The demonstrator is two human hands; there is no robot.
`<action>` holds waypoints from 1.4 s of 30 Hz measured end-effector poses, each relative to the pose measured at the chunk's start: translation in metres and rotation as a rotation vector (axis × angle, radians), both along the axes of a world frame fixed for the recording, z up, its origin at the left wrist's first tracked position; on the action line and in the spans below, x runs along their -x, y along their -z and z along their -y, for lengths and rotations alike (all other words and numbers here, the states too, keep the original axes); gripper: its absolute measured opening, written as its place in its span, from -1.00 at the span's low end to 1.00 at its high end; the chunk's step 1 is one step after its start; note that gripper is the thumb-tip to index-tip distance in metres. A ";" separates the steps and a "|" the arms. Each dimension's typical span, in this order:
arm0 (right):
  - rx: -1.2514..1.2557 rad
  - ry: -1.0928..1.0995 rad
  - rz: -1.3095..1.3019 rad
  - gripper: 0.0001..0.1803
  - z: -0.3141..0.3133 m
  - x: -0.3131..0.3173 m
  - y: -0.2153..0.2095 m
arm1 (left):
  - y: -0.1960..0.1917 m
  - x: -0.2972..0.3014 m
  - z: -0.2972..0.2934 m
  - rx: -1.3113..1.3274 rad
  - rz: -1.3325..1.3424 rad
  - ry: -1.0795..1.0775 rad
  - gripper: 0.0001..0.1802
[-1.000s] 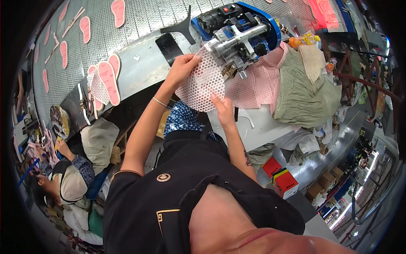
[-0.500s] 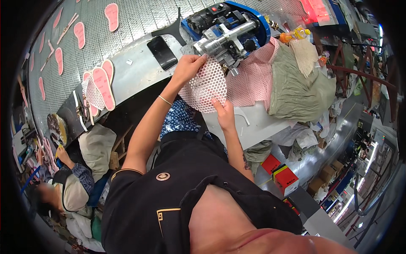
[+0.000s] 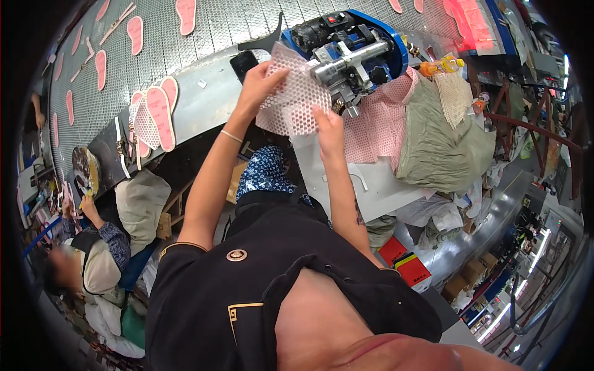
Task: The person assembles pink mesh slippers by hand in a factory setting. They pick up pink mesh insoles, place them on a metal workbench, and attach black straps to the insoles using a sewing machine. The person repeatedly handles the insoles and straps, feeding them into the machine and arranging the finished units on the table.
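Note:
A pale pinkish sheet with a honeycomb of holes or dots [image 3: 289,102] is held up in front of the machine. At its left edge, my left hand [image 3: 255,86] pinches it between thumb and fingers. Lower on the right side, my right hand [image 3: 330,133] grips it, thumb on top. The sheet stands tilted, its upper corner overlapping the blue and metal machine [image 3: 346,59]. Just behind my left hand lies a black phone [image 3: 244,63], partly covered. To the right of the sheet, pink perforated material [image 3: 368,139] hangs over the table.
Pink insoles [image 3: 135,35] lie across the metal mesh belt [image 3: 216,25], with several stacked at its near edge [image 3: 162,117]. Green cloth [image 3: 436,133] and an orange bottle [image 3: 442,66] are at the right. A white curved strip [image 3: 358,177] rests on the grey table. Another person [image 3: 102,266] works at left.
Both hands have raised the sheet and turned it, so its top corner points up before the machine. The left hand shifted up and left along the edge. The whole view has shifted slightly.

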State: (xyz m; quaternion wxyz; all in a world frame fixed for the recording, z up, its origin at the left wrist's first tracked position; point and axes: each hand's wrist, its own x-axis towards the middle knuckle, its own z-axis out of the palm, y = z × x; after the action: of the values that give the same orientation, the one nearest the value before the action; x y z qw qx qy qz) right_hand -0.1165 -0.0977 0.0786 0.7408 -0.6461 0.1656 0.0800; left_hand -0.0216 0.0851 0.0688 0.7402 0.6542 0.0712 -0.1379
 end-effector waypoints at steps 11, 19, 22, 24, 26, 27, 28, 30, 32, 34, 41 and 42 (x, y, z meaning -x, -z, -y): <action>0.299 0.249 0.153 -0.78 -0.003 -0.015 0.001 | 0.027 0.109 0.018 0.161 -0.198 -0.012 -0.79; -0.116 0.195 0.088 -0.75 0.008 0.003 -0.003 | 0.022 0.140 0.048 0.303 -0.266 -0.123 -0.73; 0.095 0.194 0.065 -0.75 0.015 0.007 0.004 | 0.014 0.145 0.049 0.294 -0.250 -0.172 -0.70; 0.146 0.204 0.080 -0.77 0.015 0.004 0.005 | 0.010 0.140 0.048 0.294 -0.250 -0.140 -0.70; 0.219 0.205 0.082 -0.78 0.012 -0.002 -0.006 | 0.008 0.135 0.047 0.282 -0.259 -0.104 -0.71; 0.221 0.199 0.101 -0.76 0.013 -0.006 -0.003 | 0.009 0.132 0.049 0.273 -0.253 -0.110 -0.72; 0.324 0.174 0.106 -0.74 0.012 -0.009 -0.006 | 0.010 0.130 0.048 0.298 -0.257 -0.097 -0.72; 0.530 0.127 0.115 -0.71 0.012 -0.016 -0.015 | 0.012 0.125 0.048 0.346 -0.266 -0.069 -0.71; 0.580 0.144 0.141 -0.73 0.009 -0.017 -0.025 | 0.008 0.115 0.054 0.384 -0.254 -0.112 -0.68; 0.609 0.179 0.199 -0.74 0.009 -0.016 -0.029 | 0.016 0.099 0.057 0.440 -0.261 -0.139 -0.67; 0.461 0.192 0.246 -0.72 0.016 -0.005 -0.041 | 0.037 0.082 0.060 0.449 -0.016 -0.315 -0.61; 0.421 0.175 0.238 -0.74 0.015 -0.002 -0.040 | 0.033 0.072 0.053 0.376 0.059 -0.248 -0.69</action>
State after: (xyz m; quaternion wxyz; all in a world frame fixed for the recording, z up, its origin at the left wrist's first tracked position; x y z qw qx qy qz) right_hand -0.1142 -0.1127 0.1191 0.6084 -0.7741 0.1454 -0.0971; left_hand -0.0939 0.0317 0.0357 0.8621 0.4949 0.1025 -0.0373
